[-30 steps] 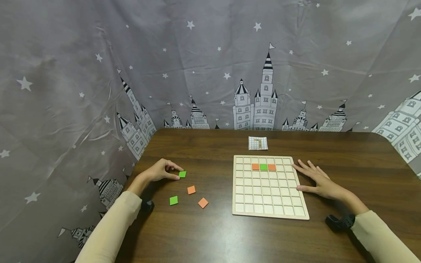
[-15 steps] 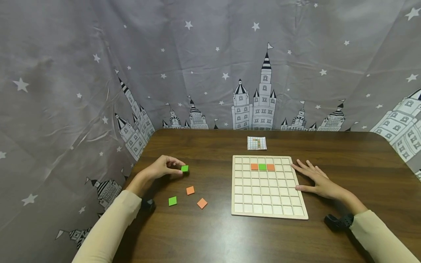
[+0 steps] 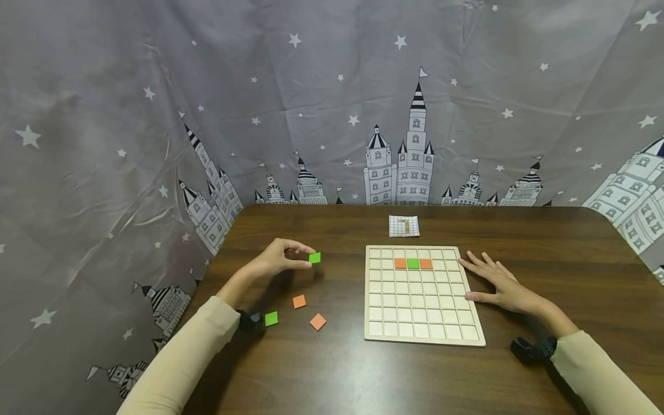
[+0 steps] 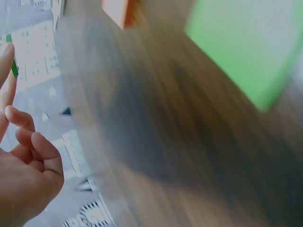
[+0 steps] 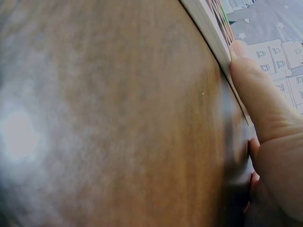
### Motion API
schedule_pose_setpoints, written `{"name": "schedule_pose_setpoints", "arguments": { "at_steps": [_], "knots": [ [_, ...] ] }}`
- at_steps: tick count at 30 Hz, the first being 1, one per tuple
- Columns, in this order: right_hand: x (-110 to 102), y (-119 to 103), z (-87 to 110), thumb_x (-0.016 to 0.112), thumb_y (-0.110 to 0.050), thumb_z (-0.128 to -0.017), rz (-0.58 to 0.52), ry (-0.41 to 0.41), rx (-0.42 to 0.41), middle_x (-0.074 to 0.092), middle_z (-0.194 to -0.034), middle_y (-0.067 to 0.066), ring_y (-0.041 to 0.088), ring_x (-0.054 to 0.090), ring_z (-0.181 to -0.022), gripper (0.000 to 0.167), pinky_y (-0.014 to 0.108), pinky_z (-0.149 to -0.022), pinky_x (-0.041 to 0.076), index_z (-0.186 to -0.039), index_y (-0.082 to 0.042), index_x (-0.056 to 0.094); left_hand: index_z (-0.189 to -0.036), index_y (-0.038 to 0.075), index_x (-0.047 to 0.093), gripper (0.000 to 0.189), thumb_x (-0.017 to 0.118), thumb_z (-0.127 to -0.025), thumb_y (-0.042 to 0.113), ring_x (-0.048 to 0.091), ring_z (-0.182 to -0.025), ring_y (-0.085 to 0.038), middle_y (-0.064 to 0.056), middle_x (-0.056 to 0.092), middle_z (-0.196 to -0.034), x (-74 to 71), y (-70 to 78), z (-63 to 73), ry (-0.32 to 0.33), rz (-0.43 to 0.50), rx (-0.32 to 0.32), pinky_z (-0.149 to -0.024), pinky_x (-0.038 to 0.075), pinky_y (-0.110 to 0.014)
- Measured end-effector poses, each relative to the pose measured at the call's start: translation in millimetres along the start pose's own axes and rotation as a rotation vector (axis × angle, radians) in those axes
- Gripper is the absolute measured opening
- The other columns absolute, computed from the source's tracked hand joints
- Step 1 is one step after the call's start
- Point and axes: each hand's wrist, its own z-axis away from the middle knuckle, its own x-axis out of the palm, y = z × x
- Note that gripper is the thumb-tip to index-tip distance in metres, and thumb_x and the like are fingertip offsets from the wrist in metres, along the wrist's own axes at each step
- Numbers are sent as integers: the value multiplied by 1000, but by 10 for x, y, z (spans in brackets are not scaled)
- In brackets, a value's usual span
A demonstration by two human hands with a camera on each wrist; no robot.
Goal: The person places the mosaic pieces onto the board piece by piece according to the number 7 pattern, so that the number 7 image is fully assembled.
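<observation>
My left hand (image 3: 280, 257) pinches a green square tile (image 3: 314, 258) between thumb and fingertips, raised over the table left of the board. In the left wrist view the edge of that green tile (image 4: 15, 68) shows between the fingers. My right hand (image 3: 502, 286) is spread, with thumb and fingertips at the right edge of the pale wooden grid board (image 3: 369, 300). In the board's second row lie an orange tile (image 3: 400, 263), a green tile (image 3: 412, 263) and another orange tile (image 3: 426, 264), side by side. The right wrist view shows the thumb (image 5: 251, 80) touching the board's side.
Loose on the brown table (image 3: 342, 374) lie a green tile (image 3: 271, 319) and two orange tiles, one orange tile (image 3: 299, 301) nearer the left hand and another orange tile (image 3: 318, 321) closer to me. A small printed pattern card (image 3: 403, 226) lies behind the board.
My left hand has lifted the green tile off the table and carried it right and away from me, toward the board. The right hand stays at the board's edge.
</observation>
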Motion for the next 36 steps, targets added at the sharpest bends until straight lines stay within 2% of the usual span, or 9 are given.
{"name": "schedule_pose_setpoints", "arguments": {
  "at_steps": [1, 4, 8, 11, 14, 19, 21, 29, 36],
  "knots": [
    [1, 2, -1, 74, -26, -91, -2, 0, 0, 19, -157, 33, 60, 2, -141, 79, 73, -107, -2, -157, -15, 32, -116, 2, 74, 33, 80, -86, 12, 47, -86, -20, -6, 63, -92, 23, 32, -21, 4, 3, 5, -73, 38, -29],
    [11, 8, 0, 74, -25, -90, -1, 8, -7, 19, -157, 33, 61, 3, -141, 79, 73, -106, -1, -157, -15, 34, -115, 1, 74, 33, 81, -85, 11, 41, -83, -19, -6, 59, -92, 91, 122, -83, 5, 26, 7, -72, 36, -29],
    [21, 12, 7, 74, -26, -90, 2, 15, -12, 20, -156, 34, 61, 4, -140, 78, 73, -107, 0, -157, -15, 34, -115, 1, 74, 33, 81, -84, 9, 48, -94, -20, -10, 68, -112, 178, 239, -158, -2, 49, 2, -83, 42, -33],
    [26, 12, 10, 74, -26, -90, 6, 19, -12, 21, -156, 34, 61, 4, -140, 78, 72, -107, -1, -157, -15, 35, -116, 2, 74, 33, 81, -84, 9, 53, -101, -21, -12, 69, -118, 242, 325, -214, 2, 51, -5, -90, 44, -36],
    [28, 4, 8, 74, -26, -90, 10, 25, -15, 21, -156, 34, 61, 4, -140, 78, 72, -107, 0, -156, -13, 35, -115, 3, 74, 33, 81, -84, 9, 55, -99, -20, -10, 69, -117, 315, 414, -279, 6, 65, -14, -85, 45, -33],
    [29, 4, 7, 74, -26, -90, 9, 26, -11, 20, -156, 34, 61, 4, -141, 77, 71, -108, -1, -155, -10, 36, -114, 2, 74, 32, 81, -84, 9, 48, -87, -18, -8, 68, -110, 441, 557, -384, 9, 86, -2, -72, 41, -28],
    [32, 4, 8, 74, -26, -90, 10, 28, -13, 20, -156, 34, 61, 4, -141, 77, 72, -107, -1, -155, -10, 36, -115, 3, 74, 32, 81, -84, 10, 47, -86, -18, -8, 68, -111, 488, 599, -424, 3, 87, 7, -72, 41, -28],
    [39, 16, -2, 74, -28, -90, 12, 16, -3, 19, -157, 33, 60, 3, -141, 78, 72, -107, -1, -155, -9, 36, -115, 7, 75, 33, 82, -84, 15, 50, -99, -19, -7, 67, -121, 653, 715, -589, -29, 38, 45, -86, 43, -31],
    [38, 29, -12, 74, -28, -91, 3, 15, 3, 19, -157, 33, 60, 2, -141, 78, 72, -108, -2, -155, -8, 35, -114, 6, 75, 32, 82, -84, 13, 48, -95, -26, -5, 69, -110, 778, 821, -728, -59, 21, 91, -78, 39, -28]
  ]
}}
